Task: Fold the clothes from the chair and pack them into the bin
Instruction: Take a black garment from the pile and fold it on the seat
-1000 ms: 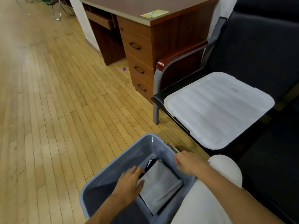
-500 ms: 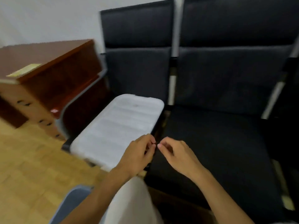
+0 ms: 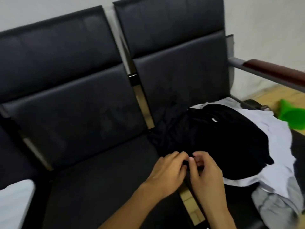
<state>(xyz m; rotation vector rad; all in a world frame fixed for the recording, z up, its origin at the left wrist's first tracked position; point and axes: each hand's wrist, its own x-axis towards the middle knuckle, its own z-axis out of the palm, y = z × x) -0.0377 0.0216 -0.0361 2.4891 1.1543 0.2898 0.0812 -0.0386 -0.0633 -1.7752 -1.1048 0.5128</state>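
A pile of clothes lies on the right-hand seat of a row of black chairs point(image 3: 92, 162). On top is a black garment point(image 3: 222, 139), spread over a white garment point(image 3: 280, 146), with a grey one point(image 3: 277, 205) crumpled at the front. My left hand point(image 3: 168, 172) and my right hand point(image 3: 208, 177) meet at the near left edge of the black garment, fingers curled and fingertips close together. Whether they pinch the dark cloth is hard to tell. The bin is out of view.
The bin's white lid point(image 3: 14, 200) lies on the seat at the far left. A wood-topped metal armrest point(image 3: 270, 71) closes the row on the right. Beyond it, a green object point(image 3: 292, 114) sits on the wooden floor.
The view has swung right from the bin and lid to the clothes pile. Both hands left the bin and came together in front of me, now at the black garment's edge.
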